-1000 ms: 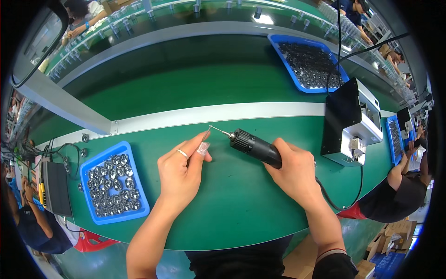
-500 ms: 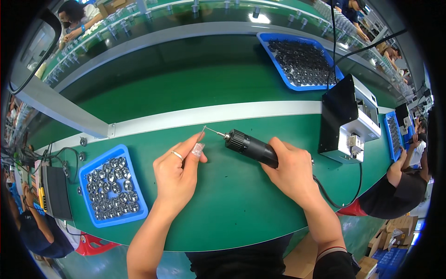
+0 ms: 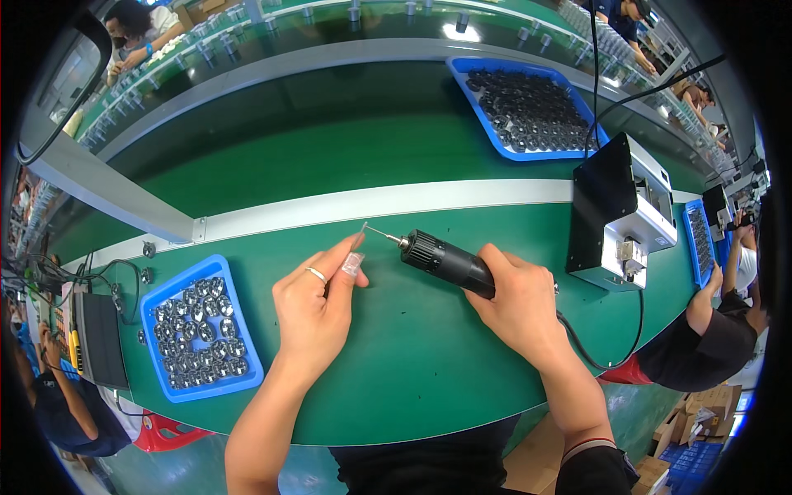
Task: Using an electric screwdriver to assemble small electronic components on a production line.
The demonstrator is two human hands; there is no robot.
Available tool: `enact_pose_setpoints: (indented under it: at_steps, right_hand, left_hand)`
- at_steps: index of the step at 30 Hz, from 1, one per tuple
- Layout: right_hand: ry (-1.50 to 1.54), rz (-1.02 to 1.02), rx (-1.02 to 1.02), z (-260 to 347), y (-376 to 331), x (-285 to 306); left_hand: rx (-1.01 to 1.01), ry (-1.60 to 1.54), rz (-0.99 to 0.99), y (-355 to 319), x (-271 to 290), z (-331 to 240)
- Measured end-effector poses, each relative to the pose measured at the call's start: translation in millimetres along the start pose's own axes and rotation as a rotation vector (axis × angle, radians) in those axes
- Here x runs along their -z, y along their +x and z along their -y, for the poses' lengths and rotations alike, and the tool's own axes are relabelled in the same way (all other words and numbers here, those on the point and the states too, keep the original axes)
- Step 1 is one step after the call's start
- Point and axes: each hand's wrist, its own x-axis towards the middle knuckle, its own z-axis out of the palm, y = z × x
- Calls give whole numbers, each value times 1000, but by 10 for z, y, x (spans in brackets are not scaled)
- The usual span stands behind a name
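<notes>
My right hand (image 3: 520,305) is wrapped round a black electric screwdriver (image 3: 445,262), which points to the upper left. The thin bit (image 3: 381,233) of the screwdriver reaches the tip of a slim, small piece (image 3: 359,240) pinched in my left hand (image 3: 313,301). At this size I cannot tell what kind of piece it is, nor whether the bit touches it. Clear wrapping (image 3: 352,264) covers the end of my left thumb, and a ring sits on one finger. Both hands are above the green work surface (image 3: 396,355).
A blue tray (image 3: 252,363) of shiny round black parts lies left of my hands. Across the pale rail (image 3: 388,196) lies another blue tray (image 3: 520,154) full of black parts. A black-and-silver device (image 3: 619,214) with a cable stands at right. Co-workers sit on both sides.
My hands and the screwdriver hold nearly the same pose. The far blue tray has shifted slightly left, and the grey parts on the line behind have moved a little right.
</notes>
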Motion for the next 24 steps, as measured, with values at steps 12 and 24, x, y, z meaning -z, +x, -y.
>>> enact_pose_setpoints:
  at_steps: [12,24]
  right_hand:
    - [0,-7,3,1,0,-3]
    - [11,-7,4,-10,-8,5]
  left_hand:
    - [29,3,-4,0,-3,-5]
    - [3,6,-3,-4,2,-20]
